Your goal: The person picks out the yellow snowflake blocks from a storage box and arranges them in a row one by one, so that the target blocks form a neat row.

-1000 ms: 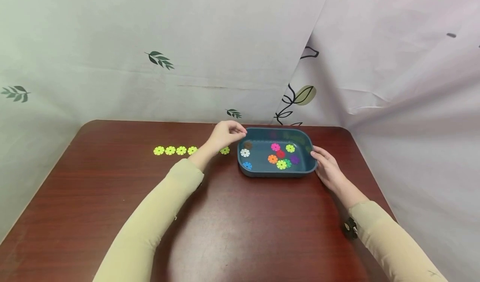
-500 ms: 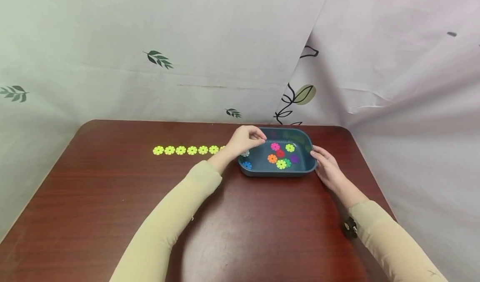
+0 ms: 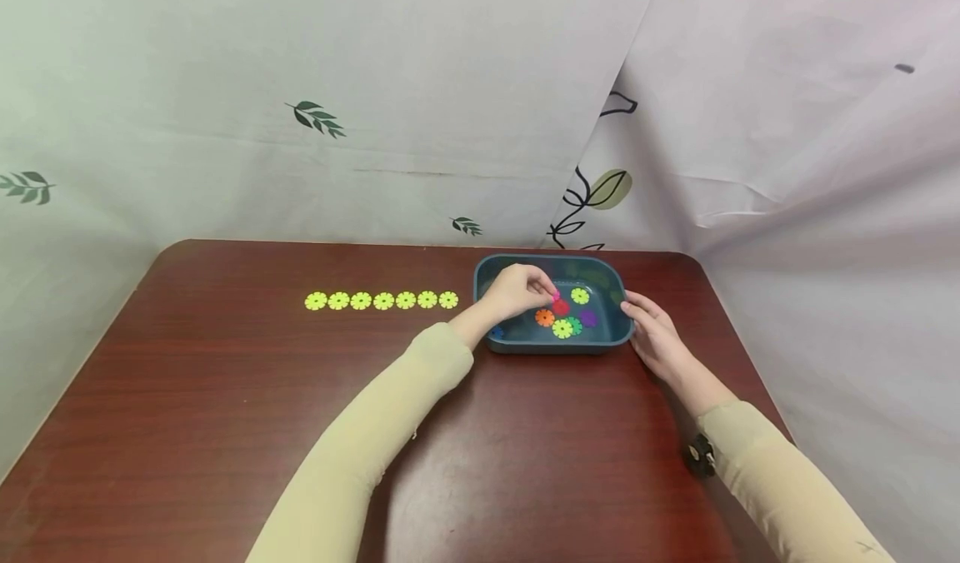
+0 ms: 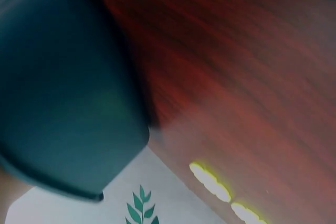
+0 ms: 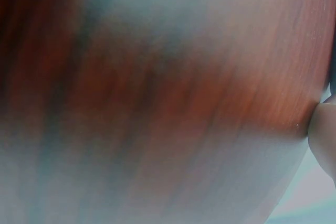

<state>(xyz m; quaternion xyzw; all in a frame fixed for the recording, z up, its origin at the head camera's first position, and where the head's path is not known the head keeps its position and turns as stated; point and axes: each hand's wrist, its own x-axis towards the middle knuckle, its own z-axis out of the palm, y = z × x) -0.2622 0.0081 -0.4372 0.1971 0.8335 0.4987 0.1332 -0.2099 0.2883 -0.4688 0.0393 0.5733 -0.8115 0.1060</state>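
Note:
A dark teal plastic tray (image 3: 555, 348) holds several flower-shaped discs. Over its middle reaches my left hand (image 3: 516, 291), thumb and fingers loosely bent. Their tips come down at the pink disc (image 3: 556, 296), partly covering it; no disc is seen held between them. Close by lie a red disc (image 3: 561, 306), an orange disc (image 3: 544, 318) and a yellow disc (image 3: 580, 296). My right hand (image 3: 658, 338) grips the tray's right rim, thumb over the edge. The left wrist view shows the tray's teal wall (image 4: 68, 87) but no fingers; part of a finger (image 5: 323, 135) edges into the right wrist view.
Left of the tray, several yellow discs (image 3: 383, 301) form a straight row on the brown wooden table (image 3: 225, 430). Also inside the tray are green (image 3: 575, 326), purple (image 3: 588, 318) and blue (image 3: 497, 331) discs. A leaf-printed cloth (image 3: 405, 113) hangs behind the table.
My left hand has moved right, from the tray's left edge to its middle, uncovering the row of yellow discs. It now hides the white and brown discs. My right hand has stayed put.

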